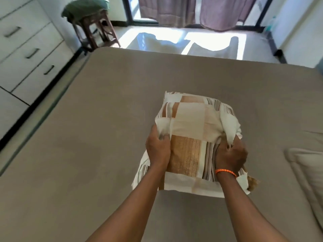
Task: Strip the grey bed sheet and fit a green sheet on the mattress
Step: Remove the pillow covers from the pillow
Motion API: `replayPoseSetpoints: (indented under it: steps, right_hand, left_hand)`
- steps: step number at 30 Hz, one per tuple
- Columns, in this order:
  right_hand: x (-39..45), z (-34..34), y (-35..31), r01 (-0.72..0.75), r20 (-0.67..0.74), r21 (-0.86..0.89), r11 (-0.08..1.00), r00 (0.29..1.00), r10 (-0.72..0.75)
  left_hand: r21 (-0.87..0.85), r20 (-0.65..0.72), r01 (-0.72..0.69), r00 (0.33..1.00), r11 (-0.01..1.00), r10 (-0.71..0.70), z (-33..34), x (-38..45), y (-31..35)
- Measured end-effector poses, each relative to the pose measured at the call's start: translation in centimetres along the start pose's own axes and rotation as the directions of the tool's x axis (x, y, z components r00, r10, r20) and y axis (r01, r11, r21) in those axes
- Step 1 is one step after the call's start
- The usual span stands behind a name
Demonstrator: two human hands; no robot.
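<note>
The grey bed sheet (87, 145) lies flat over the whole mattress. A pillow (190, 123) in a cream, tan and brown patchwork case is above the middle of the bed. My left hand (158, 149) grips its left side, fingers bunched into the cloth. My right hand (230, 156), with an orange wrist band, grips the right side. A folded green sheet (85, 7) sits on a wooden stool (97, 32) beyond the far left corner of the bed.
White drawers (26, 55) line the left wall close to the bed's edge. A grey pillow (307, 165) lies at the right edge of the bed. Past the bed's far edge are a sunlit tiled floor (174, 42) and purple curtains (201, 11).
</note>
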State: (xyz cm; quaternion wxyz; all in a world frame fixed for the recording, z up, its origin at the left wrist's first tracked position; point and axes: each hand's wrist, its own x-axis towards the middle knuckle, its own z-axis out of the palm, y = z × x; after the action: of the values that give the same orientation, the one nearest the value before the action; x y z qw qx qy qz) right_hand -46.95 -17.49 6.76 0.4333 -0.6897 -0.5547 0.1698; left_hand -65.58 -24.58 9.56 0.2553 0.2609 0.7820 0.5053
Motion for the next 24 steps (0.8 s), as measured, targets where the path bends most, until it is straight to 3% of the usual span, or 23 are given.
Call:
replayPoseSetpoints:
  steps: [5,12,15,17,20,22,24]
  right_hand:
    - [-4.5,10.7,-8.5,0.124,0.053,0.039,0.991,0.991,-0.126]
    - [-8.8,23.0,-20.7,0.222,0.072,0.165,0.961,0.969,-0.237]
    - [-10.4,27.7,-25.6,0.239,0.137,0.206,0.949,0.953,-0.27]
    - [-11.3,30.7,-28.6,0.242,0.218,0.223,0.944,0.932,-0.291]
    - [-13.2,34.8,-32.0,0.245,0.495,0.147,0.958,0.821,-0.285]
    - [-15.0,36.8,-33.3,0.224,0.71,-0.003,0.974,0.687,-0.156]
    - [-16.8,37.9,-33.5,0.099,0.788,-0.087,0.991,0.615,0.008]
  left_hand:
    - [0.092,-0.162,-0.002,0.987,0.996,0.017,-9.2,8.7,-2.7]
    - [0.148,-0.185,-0.038,0.98,0.988,0.066,-21.6,21.4,-3.7]
    - [0.122,-0.223,0.006,0.975,0.993,0.021,-26.1,26.4,-2.9]
    - [0.063,-0.204,-0.041,0.978,0.997,0.053,-29.1,29.9,-3.0]
    - [-0.001,-0.064,-0.139,0.988,0.99,0.139,-31.7,34.8,-4.1]
    - [0.023,-0.003,-0.17,0.985,0.985,0.17,-31.6,36.3,-4.5]
    - [-0.003,0.007,-0.156,0.988,0.988,0.156,-30.5,36.0,-5.5]
